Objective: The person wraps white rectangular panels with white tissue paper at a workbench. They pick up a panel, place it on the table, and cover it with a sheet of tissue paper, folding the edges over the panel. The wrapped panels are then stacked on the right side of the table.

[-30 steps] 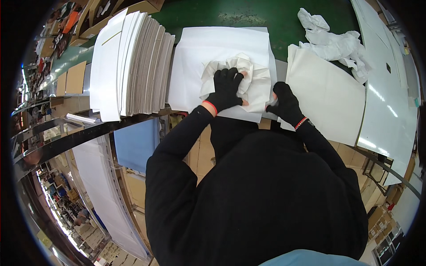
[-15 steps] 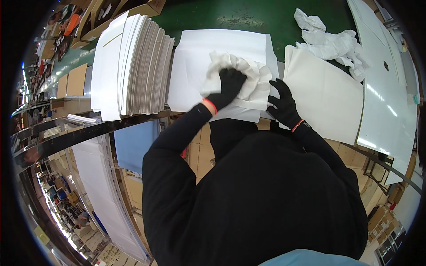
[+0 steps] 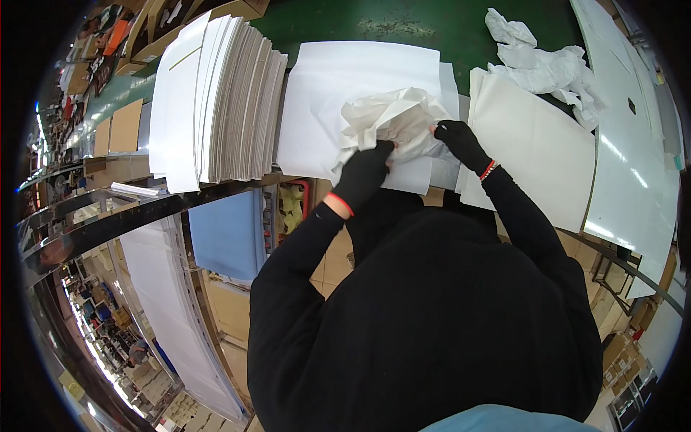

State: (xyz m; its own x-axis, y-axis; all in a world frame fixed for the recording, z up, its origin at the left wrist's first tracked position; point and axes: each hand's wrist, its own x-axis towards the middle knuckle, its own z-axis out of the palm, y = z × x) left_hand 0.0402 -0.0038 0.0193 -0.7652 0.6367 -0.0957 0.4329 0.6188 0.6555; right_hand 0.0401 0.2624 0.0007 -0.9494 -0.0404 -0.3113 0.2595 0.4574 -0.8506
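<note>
A crumpled sheet of off-white paper (image 3: 396,115) lies bunched between my hands on top of flat white sheets (image 3: 324,79). My left hand (image 3: 366,169), in a black glove with bare fingertips, is closed on the near left edge of the crumpled paper. At the paper's right edge, my right hand (image 3: 461,144), gloved alike, pinches it between thumb and fingers. To the right lies a pile of cream sheets (image 3: 529,151). A tall row of white-faced boards or sheets (image 3: 237,101) stands to the left.
More crumpled white paper (image 3: 547,68) lies at the far right of the green tabletop (image 3: 432,21). A glossy pale panel (image 3: 633,173) runs along the right side. Cardboard boxes (image 3: 194,29) stand at the far left. Below the table's edge hangs a blue sheet (image 3: 227,234).
My left hand has drawn back toward me from the middle of the crumpled paper to its near edge. The right hand has closed from spread fingers onto the paper's right edge.
</note>
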